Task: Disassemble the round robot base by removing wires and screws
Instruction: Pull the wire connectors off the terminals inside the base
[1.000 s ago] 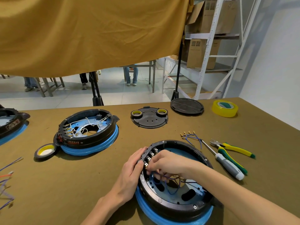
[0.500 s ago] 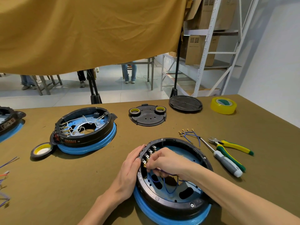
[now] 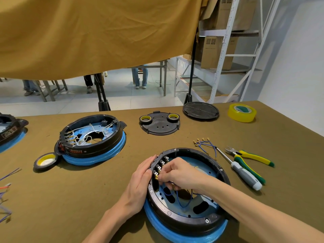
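A round black robot base with a blue lower ring lies on the table right in front of me. My left hand presses flat against its outer left wall beside the row of switch terminals. My right hand reaches inside the base and pinches a wire connector at the lowest terminals. Blue wires loop from under that hand across the base's blue floor. Several removed blue wires with brass ends lie on the table beyond the base.
A screwdriver and green-yellow pliers lie to the right. A second wired base sits at left with a tape roll. Behind are a black cover plate, a black lid and yellow tape. Loose wires lie at far left.
My right hand has shifted slightly along the terminal row, fingers working at the lower connectors. The left hand stays pressed on the base's wall. My view has tilted a little.
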### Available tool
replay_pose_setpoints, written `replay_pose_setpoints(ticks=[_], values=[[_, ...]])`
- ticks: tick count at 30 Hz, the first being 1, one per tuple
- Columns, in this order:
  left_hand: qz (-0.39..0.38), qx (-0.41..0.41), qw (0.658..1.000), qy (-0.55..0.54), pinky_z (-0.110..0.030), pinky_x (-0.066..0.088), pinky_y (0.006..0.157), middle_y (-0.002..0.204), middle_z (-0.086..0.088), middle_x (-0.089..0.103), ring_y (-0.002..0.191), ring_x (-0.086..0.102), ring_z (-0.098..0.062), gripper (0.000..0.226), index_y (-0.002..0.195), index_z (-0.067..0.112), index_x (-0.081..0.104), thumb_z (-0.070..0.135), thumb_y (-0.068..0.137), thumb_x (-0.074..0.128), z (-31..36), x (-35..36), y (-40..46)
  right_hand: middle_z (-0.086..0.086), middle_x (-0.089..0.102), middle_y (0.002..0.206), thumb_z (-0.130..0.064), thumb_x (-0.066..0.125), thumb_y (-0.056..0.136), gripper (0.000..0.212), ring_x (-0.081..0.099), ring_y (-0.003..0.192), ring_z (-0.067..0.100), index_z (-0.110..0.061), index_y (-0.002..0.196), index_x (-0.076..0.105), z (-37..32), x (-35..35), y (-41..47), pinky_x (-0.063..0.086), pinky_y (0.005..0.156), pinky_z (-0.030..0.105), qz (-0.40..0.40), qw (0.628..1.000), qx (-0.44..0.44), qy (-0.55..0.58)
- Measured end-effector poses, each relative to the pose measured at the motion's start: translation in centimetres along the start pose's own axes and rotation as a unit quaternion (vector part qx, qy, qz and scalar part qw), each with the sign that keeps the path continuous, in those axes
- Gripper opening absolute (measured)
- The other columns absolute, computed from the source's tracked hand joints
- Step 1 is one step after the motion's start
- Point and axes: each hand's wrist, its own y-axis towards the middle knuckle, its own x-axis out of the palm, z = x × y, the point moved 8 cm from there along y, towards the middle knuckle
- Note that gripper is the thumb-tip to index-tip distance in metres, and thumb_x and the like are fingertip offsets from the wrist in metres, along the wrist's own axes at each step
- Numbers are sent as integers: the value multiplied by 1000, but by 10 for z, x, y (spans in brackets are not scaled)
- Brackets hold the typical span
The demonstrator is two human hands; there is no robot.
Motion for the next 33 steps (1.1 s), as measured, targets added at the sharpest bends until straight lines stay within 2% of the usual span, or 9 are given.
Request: replay_pose_setpoints(ticks=[2,5,7,11,16,20,25,33], values=[[0,-1,1000,-2,-24,22,125,161,13,39,146,30,10,72,154,30,35,62,90,27,0,0,1,3,58,54,-10,61,95,19,47,44,9,-5,80,71,1,-2,0,40,46,17,10,1000,4,8],[0,3,1000,1,-11,21,119,158,18,39,145,30,12,66,150,36,35,62,90,28,1,0,1,1,58,54,-11,61,95,20,48,45,8,-8,78,70,0,0,-1,41,46,16,10,1000,-1,3],[0,2,1000,4,-9,20,118,157,22,38,145,30,13,62,147,40,34,63,90,28,1,0,0,1,59,54,-11,61,96,20,48,45,7,-8,78,70,1,1,-2,41,46,16,10,1000,2,8],[-1,1,1000,9,-16,21,121,156,25,39,145,30,13,60,147,43,35,63,91,28,-1,0,0,1,59,54,-11,61,95,20,48,46,7,-9,77,70,1,1,-3,41,47,17,11,1000,6,7],[-2,-3,1000,3,-33,24,127,160,13,42,147,32,7,72,155,28,38,62,92,29,-4,0,1,2,57,54,-10,60,95,20,46,45,9,-8,78,69,1,0,-3,39,46,17,10,1000,17,20],[-1,-4,1000,4,-34,24,127,160,14,42,146,32,9,71,154,30,38,63,91,28,-1,-1,0,1,56,53,-9,60,95,20,45,44,8,-8,77,69,2,0,-3,39,46,17,11,1000,19,19],[1,-2,1000,9,-38,25,127,161,11,42,148,32,6,76,156,23,38,62,92,28,-1,-1,1,5,55,55,-7,60,93,17,43,46,11,-6,79,70,3,0,-3,37,47,19,2,998,31,48],[4,5,1000,16,-34,25,127,160,11,43,147,32,6,74,155,23,40,61,93,27,-1,-2,1,5,57,56,-7,60,93,18,43,45,11,-7,78,70,4,1,-4,37,46,18,4,998,36,44]])
